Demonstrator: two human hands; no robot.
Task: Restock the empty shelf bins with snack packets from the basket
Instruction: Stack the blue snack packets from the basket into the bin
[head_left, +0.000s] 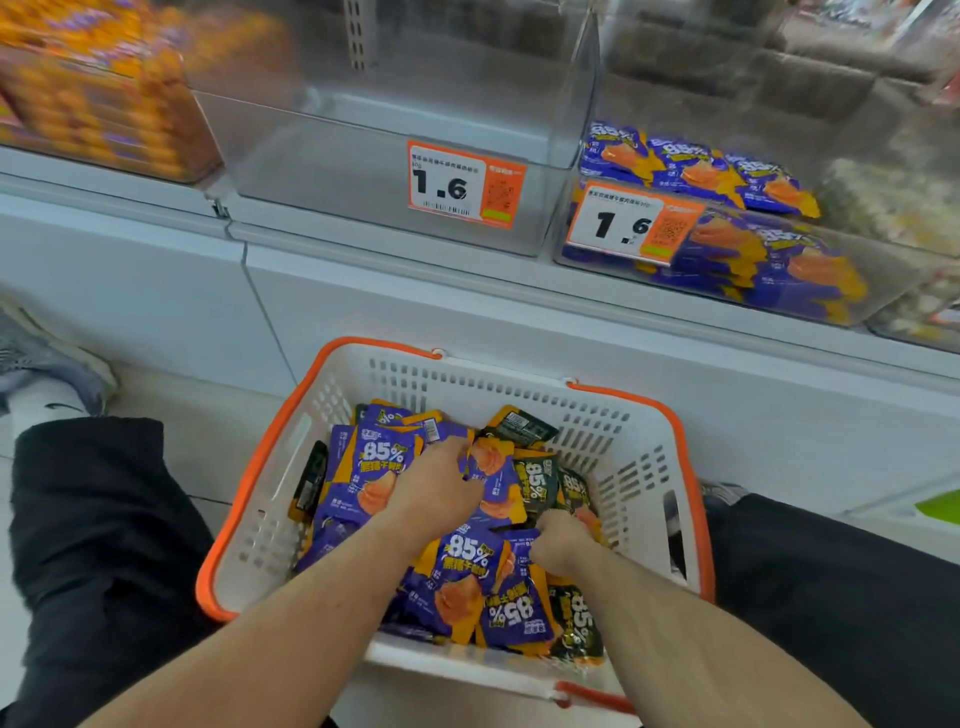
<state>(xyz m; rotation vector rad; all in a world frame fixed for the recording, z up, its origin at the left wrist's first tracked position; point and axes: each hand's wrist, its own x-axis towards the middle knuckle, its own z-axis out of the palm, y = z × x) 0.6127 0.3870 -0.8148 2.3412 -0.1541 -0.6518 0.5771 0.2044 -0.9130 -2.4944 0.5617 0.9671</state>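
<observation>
A white basket with an orange rim (244, 499) stands on the floor between my knees, holding several purple-and-orange and dark snack packets (467, 564). My left hand (441, 486) reaches into the pile, its fingers curled round purple packets at the basket's middle. My right hand (561, 538) is lower right in the pile, fingers curled on packets there. Above, a clear shelf bin (363, 171) with a 1.6 price tag (465, 184) is empty. The bin to its right (883, 280) holds purple packets.
An orange-packet bin (98, 104) sits at upper left, blurred. More bins of pale snacks (893, 202) line the far right. The white shelf base (415, 312) rises just behind the basket. A grey shoe (47, 364) lies on the floor at left.
</observation>
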